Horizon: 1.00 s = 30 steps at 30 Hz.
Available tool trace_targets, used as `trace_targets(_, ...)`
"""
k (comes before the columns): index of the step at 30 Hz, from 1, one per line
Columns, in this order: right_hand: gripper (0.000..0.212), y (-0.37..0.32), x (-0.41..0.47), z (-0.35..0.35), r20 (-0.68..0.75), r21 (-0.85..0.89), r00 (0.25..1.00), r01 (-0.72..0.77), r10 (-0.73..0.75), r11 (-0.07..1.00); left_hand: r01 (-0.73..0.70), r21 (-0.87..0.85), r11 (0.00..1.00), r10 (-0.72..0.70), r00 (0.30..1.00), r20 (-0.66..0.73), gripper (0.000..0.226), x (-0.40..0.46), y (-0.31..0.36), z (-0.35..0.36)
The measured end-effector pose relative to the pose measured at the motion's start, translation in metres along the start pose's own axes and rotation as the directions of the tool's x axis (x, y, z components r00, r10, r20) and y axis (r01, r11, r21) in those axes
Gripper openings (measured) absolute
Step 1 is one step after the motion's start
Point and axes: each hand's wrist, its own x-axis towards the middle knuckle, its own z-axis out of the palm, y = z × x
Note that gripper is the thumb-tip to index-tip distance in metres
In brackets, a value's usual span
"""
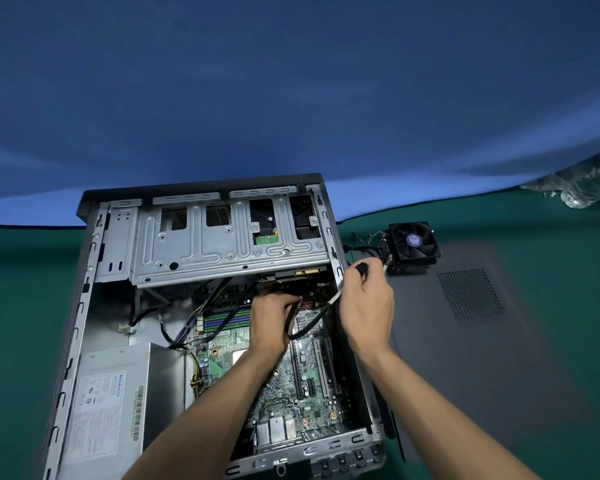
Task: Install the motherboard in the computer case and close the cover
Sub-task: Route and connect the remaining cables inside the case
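The open computer case lies flat on the green table. The green motherboard sits inside it, at the lower right. My left hand reaches into the case above the board and grips a bundle of black cables. My right hand is over the case's right wall and pinches a small black connector on a white-sleeved cable that runs down into the case. The dark side cover lies flat on the table to the right of the case.
A silver power supply fills the case's lower left, and a metal drive cage spans its top. A black CPU fan with heatsink stands on the cover's far corner. Clear plastic bottles lie at the far right.
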Motion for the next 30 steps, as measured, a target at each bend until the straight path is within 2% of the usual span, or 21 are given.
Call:
trace_targets(7,0.014,-0.0005,-0.0001,-0.0008,0.006,0.042,1.000,-0.017,0.017,0.999,-0.011,-0.007,1.000,0.011,0.999,-0.046,0.024,0.0038,0.0010,0.0010)
trace_targets(18,0.012,-0.0008,0.0002,-0.0016,0.020,0.034,1.000,-0.013,0.012,0.999,0.060,-0.079,0.995,-0.061,0.998,-0.009,0.031,0.0039,0.0012,0.0049)
trace_targets(25,0.012,0.0000,0.0008,-0.0006,0.017,0.030,1.000,-0.010,0.010,1.000,0.051,-0.066,0.997,-0.051,0.999,-0.001,0.028,0.0044,0.0027,0.0052)
trace_targets(30,0.014,0.0024,0.0005,0.0006,0.014,0.020,1.000,-0.003,0.002,1.000,-0.044,0.015,0.999,0.044,0.999,-0.016,0.019,0.0038,0.0011,0.0036)
